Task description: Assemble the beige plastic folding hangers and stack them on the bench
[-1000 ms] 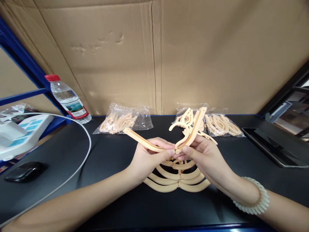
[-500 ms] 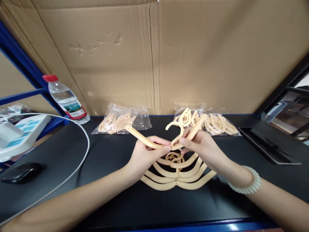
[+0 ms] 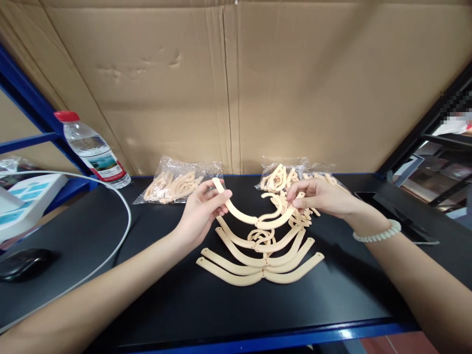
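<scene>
A beige folding clothes hanger [image 3: 241, 215] is held up between my two hands, its arms unfolded and its hook lying toward the right arm. My left hand [image 3: 202, 204] pinches the tip of the left arm between thumb and fingers. At the tip of the right arm, my right hand [image 3: 313, 197] is closed in a similar pinch. Below them, several matching hangers [image 3: 236, 280] lie overlapped on the black table [image 3: 165, 300], their hooks bunched in the middle. Loose beige hanger parts [image 3: 303, 219] lie just under my right hand, partly hidden.
Clear plastic bags of beige hangers stand along the back, one bag [image 3: 173, 187] at left and another bag [image 3: 276, 177] at right. A water bottle [image 3: 96, 152], a mouse [image 3: 25, 263] and a white cable [image 3: 127, 216] are at left. A tablet [image 3: 405, 221] lies at right. Cardboard [image 3: 295, 88] rises behind.
My hands have moved apart from the hanger's centre to its two arm tips. The hanger now hangs lower and curves upward at both ends. The camera view has shifted slightly.
</scene>
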`<move>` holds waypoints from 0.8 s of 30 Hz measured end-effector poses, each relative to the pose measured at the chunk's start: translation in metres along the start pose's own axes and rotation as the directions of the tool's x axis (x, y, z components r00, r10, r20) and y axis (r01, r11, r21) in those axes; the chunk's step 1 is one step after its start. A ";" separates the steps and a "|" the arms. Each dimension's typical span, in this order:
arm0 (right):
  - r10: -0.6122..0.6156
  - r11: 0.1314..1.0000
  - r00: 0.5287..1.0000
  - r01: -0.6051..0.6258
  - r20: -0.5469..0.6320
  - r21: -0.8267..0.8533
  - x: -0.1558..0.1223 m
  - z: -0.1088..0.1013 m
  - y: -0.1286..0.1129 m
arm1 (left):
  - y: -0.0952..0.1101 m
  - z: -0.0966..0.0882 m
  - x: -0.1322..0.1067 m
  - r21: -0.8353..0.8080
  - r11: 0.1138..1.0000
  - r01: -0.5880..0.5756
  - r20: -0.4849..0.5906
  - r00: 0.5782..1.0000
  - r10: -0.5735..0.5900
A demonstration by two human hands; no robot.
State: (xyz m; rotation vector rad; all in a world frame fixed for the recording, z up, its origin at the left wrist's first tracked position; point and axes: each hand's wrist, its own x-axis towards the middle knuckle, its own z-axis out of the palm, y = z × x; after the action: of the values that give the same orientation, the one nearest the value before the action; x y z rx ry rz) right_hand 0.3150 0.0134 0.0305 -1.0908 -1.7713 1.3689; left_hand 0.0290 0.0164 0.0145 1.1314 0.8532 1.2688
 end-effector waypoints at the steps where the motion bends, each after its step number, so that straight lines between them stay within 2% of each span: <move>1: -0.009 0.999 1.000 0.010 0.025 -0.051 0.000 -0.002 0.000 | 0.003 -0.002 0.002 0.007 1.000 -0.001 -0.003 1.000 0.001; 3: -0.020 0.990 0.997 0.031 0.074 -0.139 -0.001 -0.004 0.000 | 0.008 -0.006 0.006 0.078 0.997 0.020 0.015 1.000 -0.022; 5: -0.014 0.979 0.990 0.042 0.140 -0.201 -0.001 -0.005 0.001 | 0.014 -0.008 0.008 0.230 0.970 0.076 0.088 0.991 -0.098; 7: 0.007 0.968 0.975 0.049 0.221 -0.246 -0.001 -0.004 0.001 | 0.018 -0.010 0.008 0.426 0.896 0.122 0.193 0.956 -0.222; 10: 0.034 0.954 0.951 0.060 0.308 -0.292 -0.002 -0.003 0.003 | 0.021 -0.011 0.008 0.624 0.777 0.080 0.283 0.904 -0.321; 12: 0.047 0.949 0.942 0.063 0.334 -0.310 -0.002 -0.002 0.004 | 0.022 -0.011 0.008 0.679 0.734 0.008 0.300 0.910 -0.287; 14: 0.053 0.939 0.935 0.073 0.351 -0.336 -0.002 -0.002 0.005 | 0.023 -0.014 0.007 0.748 0.655 -0.111 0.312 0.929 -0.200; 16: 0.054 0.930 0.926 0.089 0.373 -0.357 -0.002 -0.001 0.006 | 0.022 -0.018 0.006 0.838 0.496 -0.227 0.331 0.934 -0.132; 18: 0.053 0.919 0.916 0.110 0.397 -0.378 -0.003 0.000 0.007 | 0.021 -0.022 0.003 0.894 0.340 -0.291 0.347 0.931 -0.114; 19: 0.052 0.912 0.911 0.124 0.410 -0.390 -0.004 0.001 0.007 | 0.020 -0.023 0.001 0.906 0.289 -0.310 0.353 0.929 -0.111; 22: 0.037 0.882 0.895 0.180 0.445 -0.435 -0.006 0.004 0.004 | 0.016 -0.023 -0.007 0.884 0.231 -0.406 0.425 0.904 -0.039; 24: 0.021 0.857 0.893 0.216 0.450 -0.468 -0.008 0.007 0.002 | 0.013 -0.017 -0.014 0.820 0.237 -0.521 0.531 0.847 0.026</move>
State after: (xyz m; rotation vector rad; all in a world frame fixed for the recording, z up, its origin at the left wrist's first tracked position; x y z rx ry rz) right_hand 0.3127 0.0034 0.0265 -0.9658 -2.5987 1.1710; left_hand 0.0071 0.0049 0.0210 2.5810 1.1266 0.5779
